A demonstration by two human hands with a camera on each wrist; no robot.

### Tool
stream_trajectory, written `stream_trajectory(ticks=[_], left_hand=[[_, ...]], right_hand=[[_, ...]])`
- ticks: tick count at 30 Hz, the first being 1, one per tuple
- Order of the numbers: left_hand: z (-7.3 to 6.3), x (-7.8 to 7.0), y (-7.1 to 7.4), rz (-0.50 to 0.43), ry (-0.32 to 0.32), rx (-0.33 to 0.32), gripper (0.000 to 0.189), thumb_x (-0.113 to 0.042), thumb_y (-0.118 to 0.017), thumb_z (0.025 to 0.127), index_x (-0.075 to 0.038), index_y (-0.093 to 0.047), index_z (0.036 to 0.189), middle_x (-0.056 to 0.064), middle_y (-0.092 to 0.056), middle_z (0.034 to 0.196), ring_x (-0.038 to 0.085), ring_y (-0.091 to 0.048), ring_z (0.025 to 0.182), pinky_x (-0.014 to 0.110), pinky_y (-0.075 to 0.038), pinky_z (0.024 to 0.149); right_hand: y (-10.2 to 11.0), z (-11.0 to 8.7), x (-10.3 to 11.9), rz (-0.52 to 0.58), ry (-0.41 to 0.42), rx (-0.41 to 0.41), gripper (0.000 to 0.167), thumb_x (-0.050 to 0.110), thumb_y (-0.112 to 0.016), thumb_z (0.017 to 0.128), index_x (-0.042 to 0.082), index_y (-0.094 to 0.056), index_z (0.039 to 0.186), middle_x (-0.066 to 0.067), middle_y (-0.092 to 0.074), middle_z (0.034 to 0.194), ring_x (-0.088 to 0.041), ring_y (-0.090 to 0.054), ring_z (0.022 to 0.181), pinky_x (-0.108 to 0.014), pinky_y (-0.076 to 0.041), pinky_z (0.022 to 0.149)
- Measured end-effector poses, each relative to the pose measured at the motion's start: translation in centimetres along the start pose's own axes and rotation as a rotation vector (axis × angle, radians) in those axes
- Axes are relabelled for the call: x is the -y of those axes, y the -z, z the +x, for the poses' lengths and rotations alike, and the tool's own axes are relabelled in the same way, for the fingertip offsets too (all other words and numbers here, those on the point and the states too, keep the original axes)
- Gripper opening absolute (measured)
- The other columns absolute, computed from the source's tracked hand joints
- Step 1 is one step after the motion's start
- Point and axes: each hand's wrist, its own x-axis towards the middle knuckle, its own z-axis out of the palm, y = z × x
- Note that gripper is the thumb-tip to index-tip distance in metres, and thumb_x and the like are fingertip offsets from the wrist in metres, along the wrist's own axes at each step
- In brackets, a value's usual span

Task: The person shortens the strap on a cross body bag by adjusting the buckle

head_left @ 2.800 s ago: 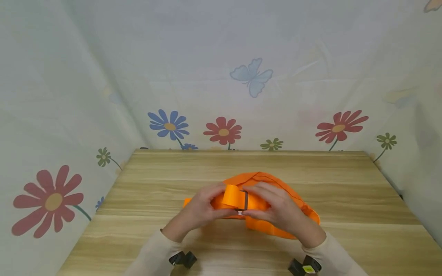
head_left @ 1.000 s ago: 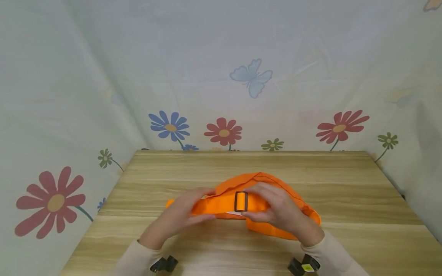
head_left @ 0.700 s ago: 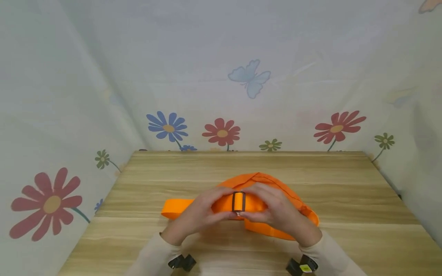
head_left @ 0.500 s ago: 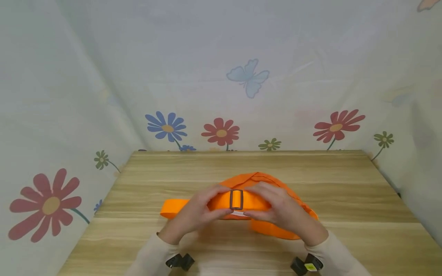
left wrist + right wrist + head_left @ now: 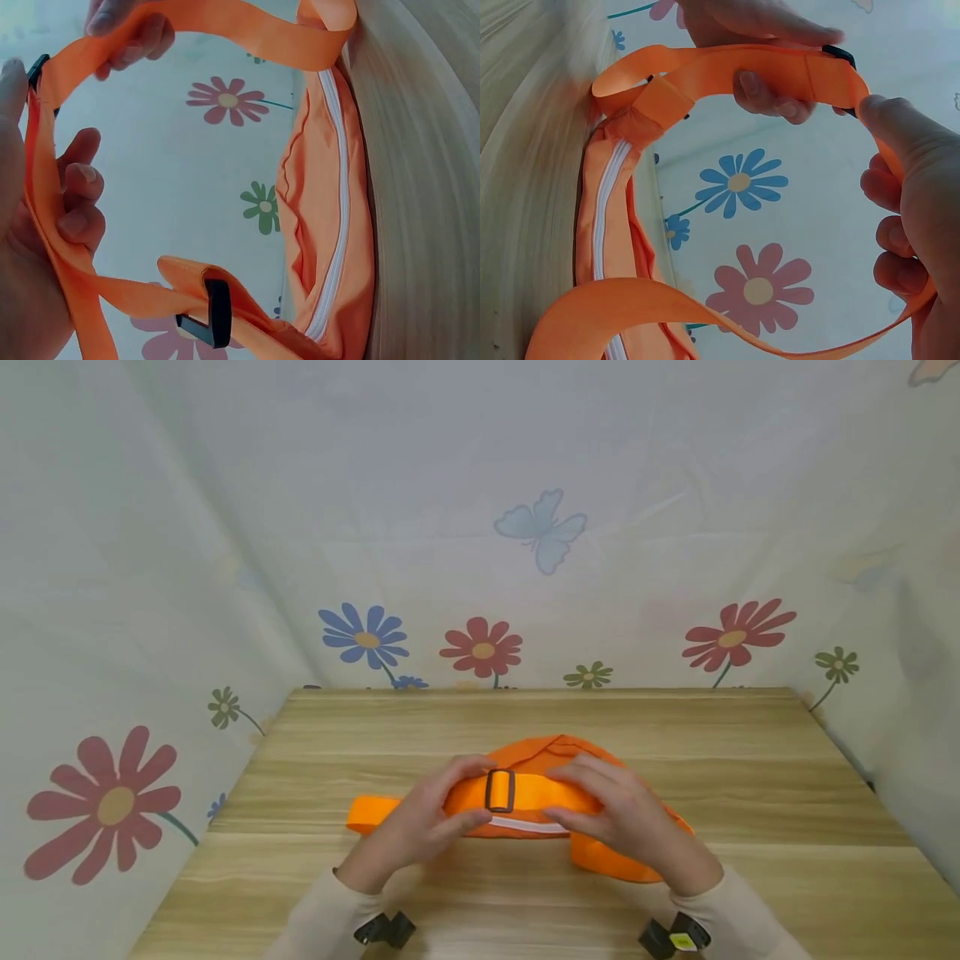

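Note:
An orange waist bag (image 5: 534, 749) with a white zipper (image 5: 528, 826) stands on the table. Its orange strap (image 5: 543, 792) arches up in front, raised between both hands, and carries a black slider buckle (image 5: 500, 791). My left hand (image 5: 423, 817) pinches the strap right at the slider, thumb below and fingers above. To the right, my right hand (image 5: 630, 814) grips the strap between thumb and fingers. In the left wrist view a black clip buckle (image 5: 220, 313) hangs lower on the strap, close to the bag's end.
A strap loop (image 5: 371, 814) sticks out left of my left hand, and another strap loop (image 5: 611, 862) lies under my right hand. The wood-grain table (image 5: 360, 727) meets a flower-printed cloth backdrop (image 5: 420, 543) at its back and sides.
My left hand slid left along the strap, then came back to the slider. The slider has shifted left, the fold beside it is gone, and my right hand has moved slightly right.

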Motion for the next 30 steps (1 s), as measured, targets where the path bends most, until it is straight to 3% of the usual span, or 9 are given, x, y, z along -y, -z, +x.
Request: stream_trajectory(ticks=[3,10,17,21,23,28,30], left_hand=[[0.0,0.1,-0.2,0.001,-0.047,-0.032,0.05,-0.024,-0.076,0.102,-0.013,-0.057,0.147,0.005,-0.07,0.143,0.024,-0.066,0.129,0.048,-0.053,0.117],[0.0,0.3,-0.5,0.04,-0.105,-0.075,0.05,-0.033,-0.075,0.102,-0.014,-0.059,0.145,0.006,-0.073,0.136,0.024,-0.07,0.121,0.048,-0.056,0.112],[0.5,0.3,-0.9,0.05,-0.161,-0.071,0.053,-0.024,-0.085,0.094,-0.017,-0.061,0.141,0.002,-0.074,0.13,0.018,-0.07,0.112,0.037,-0.061,0.102],[0.9,0.1,-1.3,0.045,-0.193,-0.067,0.051,-0.023,-0.087,0.093,-0.015,-0.064,0.138,0.003,-0.075,0.129,0.017,-0.07,0.104,0.031,-0.063,0.092],[0.9,-0.1,-1.4,0.04,-0.165,-0.075,0.049,-0.024,-0.085,0.094,-0.014,-0.066,0.138,0.003,-0.075,0.129,0.016,-0.07,0.103,0.03,-0.063,0.09],[0.2,-0.1,-0.9,-0.017,-0.027,-0.123,0.043,-0.024,-0.08,0.097,-0.017,-0.067,0.137,0.002,-0.076,0.124,0.014,-0.068,0.1,0.028,-0.063,0.088],[0.0,0.2,-0.5,-0.044,-0.019,-0.146,0.042,-0.021,-0.078,0.097,-0.018,-0.065,0.137,0.004,-0.076,0.122,0.015,-0.067,0.099,0.028,-0.062,0.087]], right_hand=[[-0.3,0.2,0.2,0.033,0.007,-0.018,0.041,0.046,-0.069,0.103,0.008,-0.074,0.12,-0.001,-0.075,0.106,-0.011,-0.064,0.083,-0.017,-0.056,0.074],[-0.7,0.4,0.5,0.057,0.005,-0.027,0.039,0.045,-0.069,0.104,0.009,-0.075,0.118,0.001,-0.074,0.103,-0.01,-0.062,0.083,-0.016,-0.054,0.073],[-1.1,0.9,0.8,0.008,0.008,-0.007,0.048,0.052,-0.065,0.103,0.008,-0.075,0.119,-0.001,-0.077,0.108,-0.014,-0.07,0.091,-0.02,-0.06,0.082],[-1.3,1.2,1.0,-0.007,0.043,0.015,0.046,0.046,-0.073,0.101,0.006,-0.074,0.123,-0.002,-0.078,0.11,-0.016,-0.073,0.093,-0.025,-0.063,0.085],[-1.2,1.2,1.0,-0.019,0.03,0.039,0.045,0.041,-0.08,0.098,0.007,-0.073,0.126,-0.001,-0.077,0.113,-0.016,-0.073,0.095,-0.029,-0.064,0.086],[-0.3,0.3,0.7,-0.016,-0.107,0.095,0.05,0.031,-0.091,0.089,0.011,-0.072,0.131,-0.001,-0.076,0.121,-0.016,-0.07,0.1,-0.031,-0.064,0.084],[0.2,-0.1,0.3,-0.003,-0.141,0.096,0.051,0.027,-0.092,0.088,0.011,-0.072,0.132,-0.003,-0.076,0.122,-0.017,-0.069,0.101,-0.033,-0.064,0.083]])
